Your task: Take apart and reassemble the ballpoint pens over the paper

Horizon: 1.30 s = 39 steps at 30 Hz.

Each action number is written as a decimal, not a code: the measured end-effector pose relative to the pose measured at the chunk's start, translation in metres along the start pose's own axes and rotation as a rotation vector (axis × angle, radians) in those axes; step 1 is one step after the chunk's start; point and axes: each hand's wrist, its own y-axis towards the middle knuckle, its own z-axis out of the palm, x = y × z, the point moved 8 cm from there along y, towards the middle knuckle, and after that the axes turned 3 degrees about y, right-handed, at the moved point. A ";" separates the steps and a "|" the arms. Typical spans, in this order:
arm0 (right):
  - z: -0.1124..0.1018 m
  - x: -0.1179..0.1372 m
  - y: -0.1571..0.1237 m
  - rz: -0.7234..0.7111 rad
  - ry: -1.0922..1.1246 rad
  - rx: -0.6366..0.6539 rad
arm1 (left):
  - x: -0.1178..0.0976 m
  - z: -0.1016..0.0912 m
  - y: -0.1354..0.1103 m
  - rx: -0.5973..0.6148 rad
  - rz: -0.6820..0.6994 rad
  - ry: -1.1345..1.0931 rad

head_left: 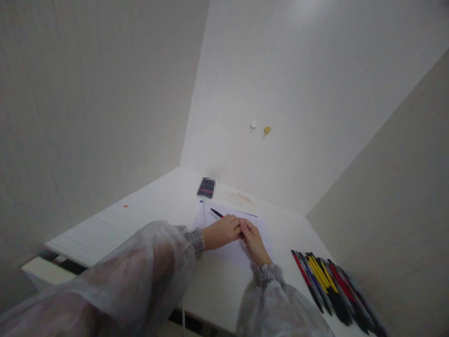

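My left hand (224, 231) and my right hand (253, 239) meet above a white sheet of paper (231, 257). A pen (216, 213) with a black end and a bit of red sticks out past the fingers of my left hand, which are closed on it. The rest of this pen is hidden by the hands. My right hand's fingers are closed and touch those of my left hand; what lies in their pinch is covered. Just beyond the hands, a thin dark strip (248, 214) lies at the far part of the sheet.
A row of pens (324, 281) in black, red, yellow and blue lies at the right of the white table (140, 234). A dark blurred object (206, 187) sits near the back wall. Two hooks, one white (253, 124) and one yellow (267, 129), are on that wall. An orange bit (125, 206) lies at left.
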 end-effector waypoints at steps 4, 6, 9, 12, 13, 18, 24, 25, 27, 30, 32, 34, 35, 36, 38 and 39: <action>0.002 -0.006 0.004 0.026 0.028 0.029 | 0.008 0.002 -0.007 -0.048 0.002 -0.271; -0.001 -0.011 0.006 0.054 0.053 0.006 | 0.025 0.004 -0.013 -0.116 -0.086 -0.414; -0.014 -0.016 0.007 0.079 0.056 -0.104 | 0.068 0.004 -0.028 -0.349 -0.383 -0.531; -0.026 -0.018 0.006 0.084 0.037 -0.186 | 0.112 0.018 -0.054 -0.566 -0.785 -0.743; -0.026 -0.018 0.006 0.085 0.036 -0.188 | 0.122 0.030 -0.060 -0.571 -0.899 -0.899; -0.016 -0.021 0.003 0.137 0.006 -0.077 | 0.112 0.069 -0.054 -0.408 -0.967 -1.703; -0.019 -0.030 0.000 0.228 -0.049 -0.083 | 0.106 0.067 -0.051 -0.472 -0.958 -1.897; -0.020 -0.032 0.000 0.250 -0.044 -0.090 | 0.108 0.068 -0.053 -0.503 -0.973 -1.910; -0.022 -0.034 -0.001 0.279 -0.018 -0.098 | 0.113 0.069 -0.056 -0.553 -0.999 -1.929; -0.025 -0.031 0.000 0.266 0.029 -0.130 | 0.117 0.071 -0.058 -0.574 -1.013 -1.920; -0.027 -0.029 0.000 0.243 0.051 -0.166 | 0.117 0.071 -0.059 -0.588 -1.018 -1.902; -0.029 -0.027 0.001 0.228 0.068 -0.195 | 0.118 0.070 -0.060 -0.605 -1.028 -1.874; -0.029 -0.026 0.001 0.223 0.078 -0.200 | 0.118 0.070 -0.061 -0.611 -1.038 -1.857; -0.028 -0.025 0.001 0.219 0.088 -0.199 | 0.118 0.070 -0.061 -0.616 -1.046 -1.841; -0.026 -0.026 0.001 0.217 0.105 -0.183 | 0.118 0.070 -0.062 -0.617 -1.049 -1.827; -0.025 -0.027 0.001 0.224 0.109 -0.171 | 0.118 0.070 -0.061 -0.609 -1.043 -1.833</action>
